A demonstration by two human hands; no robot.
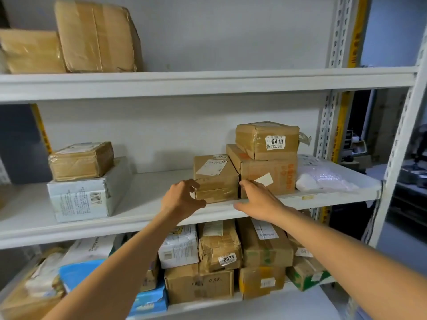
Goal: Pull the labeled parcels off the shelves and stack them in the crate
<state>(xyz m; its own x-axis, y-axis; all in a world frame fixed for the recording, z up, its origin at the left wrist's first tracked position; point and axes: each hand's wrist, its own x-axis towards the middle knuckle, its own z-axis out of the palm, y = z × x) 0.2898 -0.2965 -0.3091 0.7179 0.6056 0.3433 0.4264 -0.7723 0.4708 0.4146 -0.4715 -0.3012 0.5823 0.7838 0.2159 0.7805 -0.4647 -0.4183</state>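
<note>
Three white shelves, one above another. At the left end of the top shelf (208,82) a low parcel (30,51) touches a tall parcel (97,38). On the middle shelf (150,204) a white box (85,195) sits near the left end. Right of centre, at the front edge, a small parcel (216,179) touches a large box (268,174). A white bag (323,179) lies at the right end. The bottom shelf (277,306) is crowded: a blue pack (150,303), a brown box (198,287), a yellow-taped box (261,282) and, rightmost, a green box (307,276).

I see through one head-worn wide-angle camera (uprights (401,135) bow at the edges), facing the shelving rack (208,85) close up, looking slightly down onto its middle shelf (159,189).
</note>
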